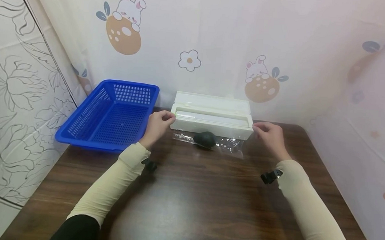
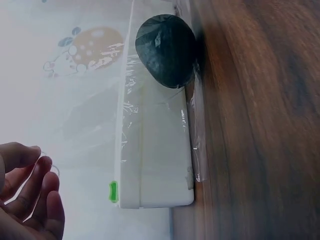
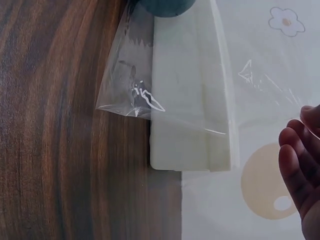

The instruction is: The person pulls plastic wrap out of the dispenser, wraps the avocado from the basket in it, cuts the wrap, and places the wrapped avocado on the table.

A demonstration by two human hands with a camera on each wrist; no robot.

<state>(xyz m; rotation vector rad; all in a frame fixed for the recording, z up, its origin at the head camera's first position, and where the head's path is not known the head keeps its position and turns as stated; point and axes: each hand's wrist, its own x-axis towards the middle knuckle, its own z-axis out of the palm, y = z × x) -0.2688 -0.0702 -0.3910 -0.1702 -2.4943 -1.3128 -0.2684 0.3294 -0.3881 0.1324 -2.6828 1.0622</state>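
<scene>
A dark green, rounded fruit (image 1: 205, 139) (avocado-like, though the skin is too dark to be sure) lies on the table (image 1: 188, 205) just in front of a long white dispenser box (image 1: 211, 128), with clear plastic film (image 1: 232, 146) spread about it; whether every side of the fruit is covered I cannot tell. Behind the box's trough the white lid (image 1: 212, 102) is raised, and the left wrist view shows a small green piece (image 2: 113, 191) at one end of the box. The left hand (image 1: 156, 127) pinches the film between thumb and forefinger near the box's left end, and the right hand (image 1: 271, 137) appears to do the same with thumb and fingertips near the right end, so that the sheet seems to stretch between them. The step in hand looks to be drawing film across the fruit. As I judge it, the next move calls for both hands to keep even tension and bring the sheet down together, without letting it cling to itself or roll the fruit aside. Farther left sits a blue basket (image 1: 134, 83), with a printed cloth (image 1: 222, 35) hanging behind everything.
</scene>
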